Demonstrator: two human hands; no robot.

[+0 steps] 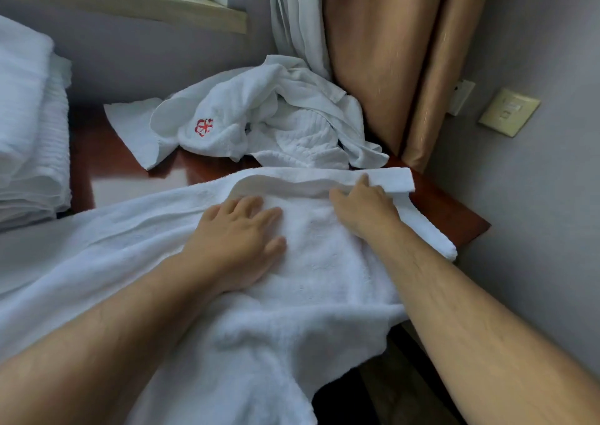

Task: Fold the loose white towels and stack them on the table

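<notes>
A large white towel [324,262] lies spread over the front of the reddish-brown table [454,216] and hangs off its near edge. My left hand [237,239] rests flat on the towel's middle, fingers spread. My right hand [363,207] sits at the towel's far folded edge, fingers curled on the fold near the right corner. Behind them a heap of loose white towels [276,119], one with a red flower emblem [204,127], is piled at the back of the table against the curtain.
A stack of folded white towels [29,138] stands at the left. Tan and white curtains [389,51] hang behind the table's right corner. A grey wall with a switch plate [508,112] is on the right. A wooden sill [146,2] runs above.
</notes>
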